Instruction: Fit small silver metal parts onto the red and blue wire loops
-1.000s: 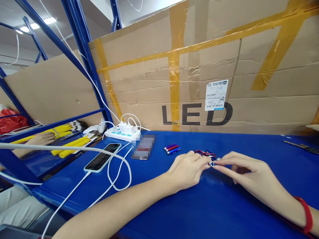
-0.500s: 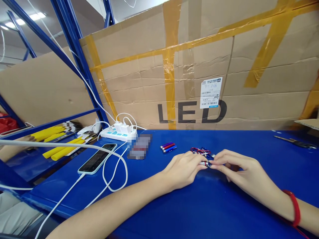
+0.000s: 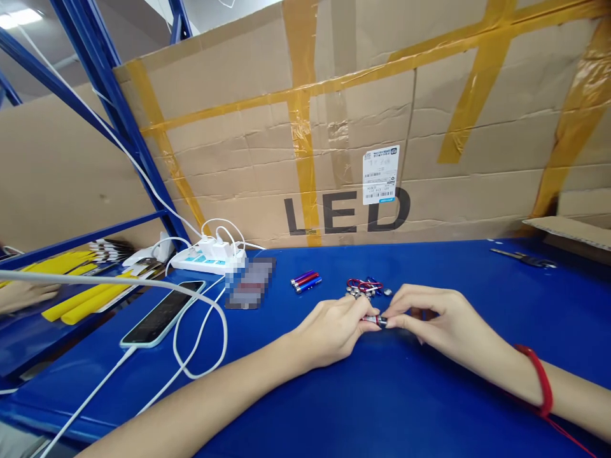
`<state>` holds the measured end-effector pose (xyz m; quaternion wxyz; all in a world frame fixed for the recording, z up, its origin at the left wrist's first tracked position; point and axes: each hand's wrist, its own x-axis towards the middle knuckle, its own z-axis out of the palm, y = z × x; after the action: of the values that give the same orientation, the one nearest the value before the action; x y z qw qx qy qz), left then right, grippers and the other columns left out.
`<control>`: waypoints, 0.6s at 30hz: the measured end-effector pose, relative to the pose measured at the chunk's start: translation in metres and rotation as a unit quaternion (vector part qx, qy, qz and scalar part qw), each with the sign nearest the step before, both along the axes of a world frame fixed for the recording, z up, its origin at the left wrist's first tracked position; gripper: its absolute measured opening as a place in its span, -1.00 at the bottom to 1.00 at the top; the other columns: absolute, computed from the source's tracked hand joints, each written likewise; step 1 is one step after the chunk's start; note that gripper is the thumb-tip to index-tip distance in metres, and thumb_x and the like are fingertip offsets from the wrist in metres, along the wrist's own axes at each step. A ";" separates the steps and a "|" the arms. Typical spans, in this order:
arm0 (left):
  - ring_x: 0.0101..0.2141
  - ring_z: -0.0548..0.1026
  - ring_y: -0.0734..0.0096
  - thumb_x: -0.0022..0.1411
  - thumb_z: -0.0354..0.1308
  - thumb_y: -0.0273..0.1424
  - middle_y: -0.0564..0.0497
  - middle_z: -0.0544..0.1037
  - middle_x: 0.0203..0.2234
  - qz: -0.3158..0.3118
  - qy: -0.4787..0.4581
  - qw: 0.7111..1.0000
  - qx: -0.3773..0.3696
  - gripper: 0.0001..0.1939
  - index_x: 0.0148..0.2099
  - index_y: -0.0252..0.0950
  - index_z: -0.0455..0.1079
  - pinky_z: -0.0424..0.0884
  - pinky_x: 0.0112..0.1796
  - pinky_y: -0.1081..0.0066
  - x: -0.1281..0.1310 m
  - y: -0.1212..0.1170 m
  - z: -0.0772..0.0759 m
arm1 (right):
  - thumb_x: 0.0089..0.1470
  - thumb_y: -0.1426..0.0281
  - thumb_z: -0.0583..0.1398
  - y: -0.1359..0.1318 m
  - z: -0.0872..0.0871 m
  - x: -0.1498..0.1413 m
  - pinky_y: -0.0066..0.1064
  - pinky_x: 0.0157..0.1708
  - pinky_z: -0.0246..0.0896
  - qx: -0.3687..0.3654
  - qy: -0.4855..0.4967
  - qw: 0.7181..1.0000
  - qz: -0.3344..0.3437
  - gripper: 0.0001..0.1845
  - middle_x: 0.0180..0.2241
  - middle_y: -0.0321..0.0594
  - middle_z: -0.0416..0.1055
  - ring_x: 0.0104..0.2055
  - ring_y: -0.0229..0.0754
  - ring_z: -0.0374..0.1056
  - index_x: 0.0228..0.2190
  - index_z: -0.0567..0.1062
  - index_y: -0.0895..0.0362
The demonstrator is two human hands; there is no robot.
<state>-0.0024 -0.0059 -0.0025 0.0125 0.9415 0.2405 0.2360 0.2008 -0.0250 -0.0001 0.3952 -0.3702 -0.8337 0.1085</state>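
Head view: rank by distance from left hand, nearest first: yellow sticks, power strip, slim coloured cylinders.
From the left hand:
1. Slim coloured cylinders: just beyond it, slightly left.
2. Power strip: farther left, toward the back.
3. Yellow sticks: far left.

Black letters "LED" (image 3: 328, 212) on cardboard (image 3: 377, 121); white label (image 3: 380, 175) too small to read

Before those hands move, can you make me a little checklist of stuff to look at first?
1. Left hand gripping the little tube: ok.
2. Right hand touching the tube's dark end: ok.
3. Whole tube in sight: not ok, the left hand covers part.
4. Purple, red and blue tubes apart from both hands: ok.
5. Pile of small bits not touching the left hand: cannot tell, they overlap in view.
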 end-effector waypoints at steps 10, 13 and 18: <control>-0.38 0.46 0.37 0.38 -0.20 -0.40 -0.01 0.48 -0.37 -0.030 0.027 0.999 0.012 -0.83 -0.24 -0.29 0.17 0.32 -0.38 0.47 0.001 0.000 -0.001 | 0.18 0.31 0.06 0.005 0.002 0.006 -0.52 -0.42 0.13 0.002 -0.096 0.993 0.065 -0.72 -0.44 -0.27 0.45 -0.42 -0.30 0.36 -0.45 0.50 0.13; -0.45 0.43 0.39 0.38 -0.22 -0.38 0.01 0.46 -0.43 -0.047 0.033 0.998 0.017 -0.79 -0.29 -0.28 0.16 0.28 -0.43 0.47 0.002 -0.001 -0.002 | 0.24 0.39 -0.03 0.004 0.002 0.010 -0.50 -0.52 0.01 0.057 -0.192 0.976 0.089 -0.68 -0.44 -0.28 0.42 -0.44 -0.31 0.33 -0.41 0.47 0.12; -0.51 0.35 0.40 0.38 -0.22 -0.41 0.04 0.41 -0.51 -0.065 0.046 0.996 0.034 -0.76 -0.34 -0.28 0.17 0.22 -0.47 0.45 0.004 -0.002 -0.001 | 0.21 0.47 -0.05 0.001 -0.002 0.013 -0.43 -0.57 -0.14 0.108 -0.254 0.957 0.089 -0.68 -0.54 -0.29 0.34 -0.49 -0.30 0.26 -0.48 0.41 0.14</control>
<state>0.0014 -0.0080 -0.0038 -0.0157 0.9647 0.1711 0.1994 0.2133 -0.0236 -0.0024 0.1969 -0.2646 -0.9430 -0.0449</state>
